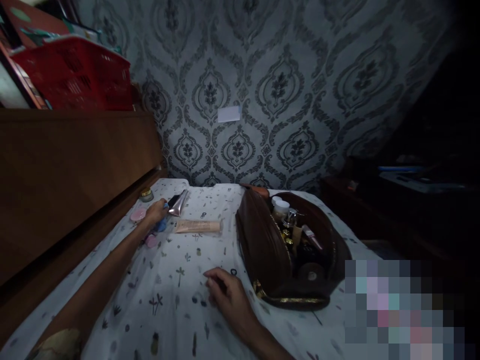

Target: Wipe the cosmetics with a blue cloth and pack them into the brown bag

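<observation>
My left hand [155, 213] reaches out over the patterned white cloth, its fingers closed around a small blue item [161, 224] that shows on both sides of the hand; its kind is unclear. Close by lie a pink round piece [138, 215], a second pink piece [151, 241] and a shiny tube with a dark cap [179, 203]. A beige squeeze tube [198, 226] rests flat to the right of them. My right hand [227, 292] hovers low over the cloth, fingers loosely curved and apart, holding nothing. Beside it stands an open brown cosmetic bag [264, 250] containing several bottles and jars.
A small jar with a gold lid [146, 194] sits at the far left cloth edge. Along the left runs a wooden cabinet [75, 165] with a red basket [80, 72] on top. Patterned wallpaper [236, 150] closes off the back. Dark furniture [348, 207] stands right.
</observation>
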